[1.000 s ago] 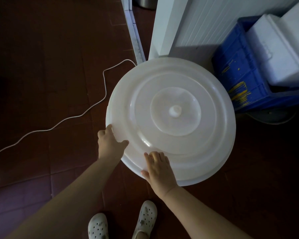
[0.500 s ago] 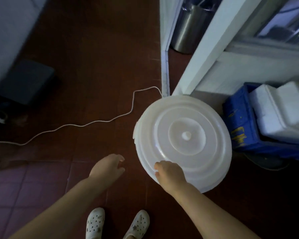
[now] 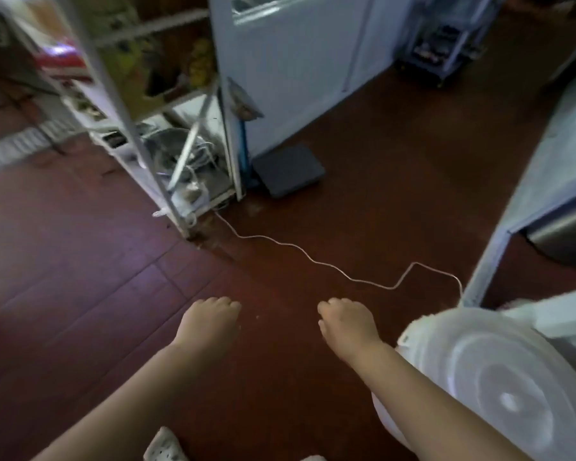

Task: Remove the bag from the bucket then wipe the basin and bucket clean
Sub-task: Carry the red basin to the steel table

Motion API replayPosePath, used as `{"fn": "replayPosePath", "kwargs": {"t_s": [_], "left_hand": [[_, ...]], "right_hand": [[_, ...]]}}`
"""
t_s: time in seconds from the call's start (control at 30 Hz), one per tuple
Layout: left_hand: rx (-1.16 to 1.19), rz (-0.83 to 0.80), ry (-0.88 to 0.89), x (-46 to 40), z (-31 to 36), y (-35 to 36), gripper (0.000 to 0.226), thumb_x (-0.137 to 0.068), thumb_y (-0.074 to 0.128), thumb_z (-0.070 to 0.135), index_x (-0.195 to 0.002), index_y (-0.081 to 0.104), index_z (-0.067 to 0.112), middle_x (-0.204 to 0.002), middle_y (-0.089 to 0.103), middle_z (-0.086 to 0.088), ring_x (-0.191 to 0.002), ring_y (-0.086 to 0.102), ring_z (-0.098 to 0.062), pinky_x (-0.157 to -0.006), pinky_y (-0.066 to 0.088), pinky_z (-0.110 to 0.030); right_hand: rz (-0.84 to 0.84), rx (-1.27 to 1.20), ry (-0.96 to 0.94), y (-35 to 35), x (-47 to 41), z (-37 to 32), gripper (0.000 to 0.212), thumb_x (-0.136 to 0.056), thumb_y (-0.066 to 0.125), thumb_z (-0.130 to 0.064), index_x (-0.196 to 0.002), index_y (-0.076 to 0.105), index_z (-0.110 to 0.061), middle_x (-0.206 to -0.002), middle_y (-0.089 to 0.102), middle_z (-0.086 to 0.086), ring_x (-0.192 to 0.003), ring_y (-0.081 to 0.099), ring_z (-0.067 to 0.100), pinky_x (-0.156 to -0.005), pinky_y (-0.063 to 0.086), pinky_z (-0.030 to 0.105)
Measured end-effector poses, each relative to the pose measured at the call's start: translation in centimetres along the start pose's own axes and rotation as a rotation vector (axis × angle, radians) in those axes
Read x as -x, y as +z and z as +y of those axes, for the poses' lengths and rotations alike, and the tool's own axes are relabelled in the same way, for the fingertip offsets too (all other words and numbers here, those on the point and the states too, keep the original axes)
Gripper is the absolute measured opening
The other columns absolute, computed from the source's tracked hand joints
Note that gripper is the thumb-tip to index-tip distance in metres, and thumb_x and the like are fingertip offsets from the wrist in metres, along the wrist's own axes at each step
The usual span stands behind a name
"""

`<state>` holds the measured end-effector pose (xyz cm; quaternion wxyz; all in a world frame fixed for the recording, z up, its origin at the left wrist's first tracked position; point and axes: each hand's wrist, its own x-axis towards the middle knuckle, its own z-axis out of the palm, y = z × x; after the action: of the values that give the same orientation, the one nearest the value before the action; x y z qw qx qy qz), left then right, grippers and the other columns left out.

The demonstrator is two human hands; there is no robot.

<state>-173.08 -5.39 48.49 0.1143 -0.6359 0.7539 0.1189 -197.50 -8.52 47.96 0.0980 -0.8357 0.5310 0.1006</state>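
Note:
A big white round plastic basin (image 3: 499, 390) lies upside down on the red floor at the lower right, ringed base up. My right forearm crosses its left edge. My right hand (image 3: 346, 324) hangs over bare floor to the basin's left, fingers curled downward and holding nothing. My left hand (image 3: 210, 321) hovers beside it, further left, also loosely curled and empty. Neither hand touches the basin. No bucket or bag shows in this view.
A thin white cable (image 3: 313, 257) snakes across the floor ahead of my hands. A metal shelf rack (image 3: 167, 154) stands at the upper left, a white door (image 3: 290, 61) behind it, a dark flat scale (image 3: 288, 169) at its foot. A white table leg (image 3: 489, 254) rises on the right.
Both hands have come off the basin and now hang free. My view has swung left and up, so the basin has slid to the lower right corner.

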Motion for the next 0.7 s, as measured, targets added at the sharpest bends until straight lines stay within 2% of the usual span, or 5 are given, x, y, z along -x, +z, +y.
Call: {"fn": "replayPosePath", "kwargs": {"t_s": [0.13, 0.3, 0.4, 0.53, 0.7], "left_hand": [[0.152, 0.036, -0.164, 5.5, -11.1, -0.4, 0.024, -0.091, 0.045, 0.035, -0.109, 0.055, 0.023, -0.112, 0.06, 0.004, -0.107, 0.057, -0.019, -0.083, 0.043, -0.032], [0.208, 0.085, -0.433, 13.3, -27.2, -0.7, 0.023, -0.088, 0.045, 0.032, -0.106, 0.057, 0.024, -0.108, 0.061, 0.004, -0.104, 0.059, -0.021, -0.076, 0.044, -0.031], [0.246, 0.165, -0.569, 17.1, -35.6, -0.5, 0.025, -0.091, 0.043, 0.034, -0.108, 0.059, 0.026, -0.11, 0.062, 0.005, -0.105, 0.059, -0.021, -0.079, 0.046, -0.032], [0.287, 0.251, -0.703, 20.3, -44.0, -0.4, 0.026, -0.091, 0.044, 0.033, -0.11, 0.061, 0.027, -0.113, 0.062, 0.006, -0.106, 0.059, -0.02, -0.081, 0.047, -0.031], [0.364, 0.355, -0.779, 21.1, -51.7, -0.3, 0.024, -0.092, 0.05, 0.034, -0.11, 0.063, 0.025, -0.109, 0.064, 0.004, -0.104, 0.06, -0.022, -0.081, 0.046, -0.031]], "right_hand": [[-0.015, 0.108, -0.153, -3.5, -5.5, -11.2, 0.017, -0.095, 0.044, -0.026, -0.102, 0.056, -0.017, -0.104, 0.062, 0.004, -0.098, 0.06, 0.025, -0.08, 0.045, 0.037], [0.008, 0.163, -0.327, -6.7, -12.6, -27.5, 0.019, -0.096, 0.043, -0.03, -0.101, 0.056, -0.017, -0.103, 0.062, 0.004, -0.097, 0.06, 0.026, -0.077, 0.046, 0.036], [0.042, 0.172, -0.44, -8.4, -17.0, -37.0, 0.02, -0.095, 0.042, -0.029, -0.101, 0.056, -0.017, -0.104, 0.062, 0.006, -0.098, 0.06, 0.028, -0.078, 0.046, 0.037], [0.072, 0.166, -0.566, -10.4, -21.9, -47.2, 0.021, -0.092, 0.044, -0.031, -0.101, 0.057, -0.016, -0.105, 0.062, 0.007, -0.1, 0.059, 0.03, -0.079, 0.045, 0.038], [0.085, 0.216, -0.719, -12.3, -28.5, -55.7, 0.024, -0.093, 0.045, -0.033, -0.103, 0.056, -0.015, -0.106, 0.061, 0.008, -0.101, 0.058, 0.031, -0.079, 0.044, 0.036]]}}
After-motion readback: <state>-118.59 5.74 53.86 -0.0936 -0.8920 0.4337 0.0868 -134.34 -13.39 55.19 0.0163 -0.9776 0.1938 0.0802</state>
